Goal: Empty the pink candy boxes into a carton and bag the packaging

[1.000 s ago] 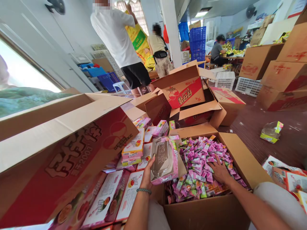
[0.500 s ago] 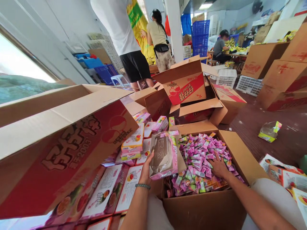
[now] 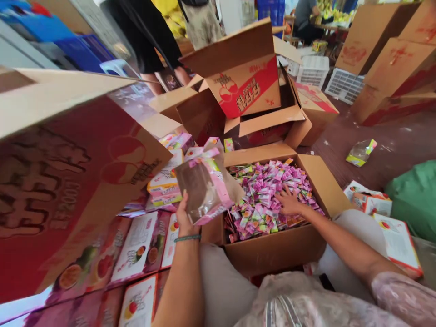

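My left hand point(image 3: 185, 219) grips the lower left side of a clear plastic box point(image 3: 199, 188) with pink and green printed edges. The box is tilted beside the left rim of an open cardboard carton point(image 3: 279, 252). Small pink and green wrapped packets point(image 3: 254, 195) fill that carton. On top of the packets, toward the right, rests my right hand point(image 3: 289, 202), fingers spread and palm down. Whether any packet lies beneath the palm is hidden.
Printed boxes point(image 3: 136, 247) are stacked at my left, beside a large red-printed carton point(image 3: 85, 172). More open cartons point(image 3: 245, 86) stand ahead. A clear box point(image 3: 361, 153) lies on the floor to the right, near a green sack point(image 3: 413, 200). People are in the background.
The view has tilted downward. The clear box has tipped and turned in my left hand. My right hand stays on the packets.
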`<action>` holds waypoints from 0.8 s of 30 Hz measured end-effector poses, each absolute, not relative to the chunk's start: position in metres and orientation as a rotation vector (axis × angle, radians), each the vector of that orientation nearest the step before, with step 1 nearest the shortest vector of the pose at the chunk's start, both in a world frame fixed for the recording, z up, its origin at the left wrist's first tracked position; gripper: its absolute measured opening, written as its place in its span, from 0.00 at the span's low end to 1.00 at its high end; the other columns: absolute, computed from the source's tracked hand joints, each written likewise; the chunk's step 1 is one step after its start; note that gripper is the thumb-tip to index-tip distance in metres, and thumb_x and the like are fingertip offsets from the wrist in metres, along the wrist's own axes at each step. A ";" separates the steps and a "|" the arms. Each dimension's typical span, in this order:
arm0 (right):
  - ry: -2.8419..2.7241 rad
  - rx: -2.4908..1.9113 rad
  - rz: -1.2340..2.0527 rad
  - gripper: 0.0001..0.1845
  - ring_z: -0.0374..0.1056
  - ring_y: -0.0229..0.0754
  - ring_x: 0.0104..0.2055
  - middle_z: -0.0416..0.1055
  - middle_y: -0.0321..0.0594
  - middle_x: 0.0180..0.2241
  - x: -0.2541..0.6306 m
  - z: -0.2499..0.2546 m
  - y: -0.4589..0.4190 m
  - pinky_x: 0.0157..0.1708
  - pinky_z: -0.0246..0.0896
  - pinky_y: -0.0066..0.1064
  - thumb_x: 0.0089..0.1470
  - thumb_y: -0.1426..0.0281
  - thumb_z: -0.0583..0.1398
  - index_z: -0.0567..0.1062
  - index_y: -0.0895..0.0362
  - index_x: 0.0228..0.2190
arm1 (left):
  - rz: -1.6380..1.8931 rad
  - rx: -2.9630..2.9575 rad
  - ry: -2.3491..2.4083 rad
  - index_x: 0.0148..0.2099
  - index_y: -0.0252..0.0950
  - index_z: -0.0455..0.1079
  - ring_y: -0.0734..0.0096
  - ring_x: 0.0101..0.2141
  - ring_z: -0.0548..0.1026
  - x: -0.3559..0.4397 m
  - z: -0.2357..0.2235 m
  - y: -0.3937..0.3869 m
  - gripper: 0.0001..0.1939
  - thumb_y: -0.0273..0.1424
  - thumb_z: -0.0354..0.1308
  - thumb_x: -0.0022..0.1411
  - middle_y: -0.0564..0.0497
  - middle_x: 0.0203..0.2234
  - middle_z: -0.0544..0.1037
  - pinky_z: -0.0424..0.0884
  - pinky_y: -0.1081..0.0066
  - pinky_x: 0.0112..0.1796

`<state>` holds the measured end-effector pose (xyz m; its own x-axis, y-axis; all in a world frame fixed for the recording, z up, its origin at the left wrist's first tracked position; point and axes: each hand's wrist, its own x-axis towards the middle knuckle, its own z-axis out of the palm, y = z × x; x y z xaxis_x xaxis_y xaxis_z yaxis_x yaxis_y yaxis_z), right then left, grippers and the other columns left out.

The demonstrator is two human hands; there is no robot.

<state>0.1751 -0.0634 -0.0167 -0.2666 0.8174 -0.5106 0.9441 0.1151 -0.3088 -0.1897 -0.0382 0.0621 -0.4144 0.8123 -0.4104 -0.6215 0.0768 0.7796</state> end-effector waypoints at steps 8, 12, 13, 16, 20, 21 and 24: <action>2.475 1.642 -0.831 0.56 0.28 0.77 0.77 0.33 0.49 0.78 0.085 -0.056 -0.069 0.68 0.27 0.77 0.56 0.33 0.60 0.54 0.46 0.74 | 1.675 0.147 1.206 0.47 0.34 0.79 0.68 0.45 0.80 -0.189 0.084 -0.046 0.16 0.33 0.50 0.75 0.50 0.38 0.84 0.75 0.69 0.55; 2.516 1.581 -0.747 0.45 0.28 0.73 0.77 0.32 0.46 0.79 0.056 -0.080 -0.053 0.68 0.38 0.75 0.65 0.39 0.54 0.58 0.48 0.73 | 1.731 0.161 1.229 0.46 0.33 0.77 0.71 0.48 0.79 -0.190 0.086 -0.046 0.17 0.33 0.46 0.77 0.52 0.39 0.84 0.73 0.71 0.56; 2.492 1.590 -0.760 0.44 0.27 0.73 0.78 0.30 0.45 0.79 0.052 -0.082 -0.047 0.68 0.39 0.74 0.66 0.40 0.54 0.57 0.48 0.73 | 1.749 0.162 1.238 0.46 0.33 0.76 0.71 0.47 0.79 -0.190 0.086 -0.045 0.17 0.33 0.46 0.77 0.53 0.39 0.84 0.73 0.71 0.56; 2.388 1.544 -0.856 0.49 0.28 0.74 0.77 0.27 0.43 0.79 0.048 -0.072 -0.033 0.68 0.40 0.74 0.62 0.38 0.57 0.55 0.48 0.74 | 1.770 0.175 1.235 0.45 0.33 0.75 0.73 0.45 0.80 -0.187 0.086 -0.043 0.17 0.32 0.46 0.77 0.54 0.37 0.84 0.73 0.72 0.55; 2.301 1.508 -0.813 0.33 0.57 0.70 0.69 0.59 0.55 0.71 0.044 -0.031 -0.030 0.65 0.48 0.66 0.62 0.53 0.64 0.75 0.56 0.62 | 1.725 0.160 1.241 0.45 0.33 0.77 0.70 0.45 0.80 -0.182 0.090 -0.042 0.18 0.33 0.45 0.78 0.53 0.38 0.85 0.75 0.73 0.51; 2.329 1.536 -0.764 0.24 0.65 0.64 0.64 0.69 0.57 0.63 0.041 -0.021 -0.030 0.64 0.51 0.62 0.64 0.59 0.63 0.79 0.59 0.56 | 1.711 0.153 1.246 0.45 0.33 0.77 0.70 0.44 0.81 -0.180 0.091 -0.042 0.19 0.32 0.45 0.78 0.53 0.38 0.85 0.76 0.73 0.49; 2.569 1.637 -0.573 0.20 0.70 0.55 0.55 0.76 0.58 0.52 0.028 -0.002 -0.019 0.60 0.56 0.52 0.69 0.70 0.52 0.78 0.64 0.52 | 1.689 0.166 1.265 0.47 0.33 0.78 0.71 0.42 0.81 -0.177 0.092 -0.039 0.20 0.33 0.44 0.78 0.53 0.38 0.85 0.76 0.74 0.45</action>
<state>0.0280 -0.0190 -0.0024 -0.4419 0.8671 -0.2298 0.8826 0.3744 -0.2844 -0.1769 -0.0394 0.0918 -0.5097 0.7533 -0.4157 -0.6106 0.0238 0.7916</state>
